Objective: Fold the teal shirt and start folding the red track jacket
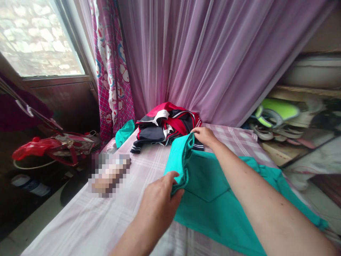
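A teal-green garment point(207, 177) lies spread over the bed, one end lifted into a thick folded band between my hands. A pointed seam runs across its cloth; whether it is trousers or a top, I cannot tell. My left hand point(162, 195) grips the near end of the fold, thumb and fingers closed on the cloth. At the far end, my right hand point(204, 136) pinches the corner of the same fold. Just beyond lies a crumpled heap of red, black and white clothing point(165, 124), partly hidden by the fold.
A checked sheet point(80, 217) covers the bed. On it lie a small teal-green bundle point(125, 133) and a pixelated item point(110, 176). Purple curtains point(213, 64) hang behind. Shelves with shoes point(262, 131) stand at right; a red plastic bag point(37, 147) is at left.
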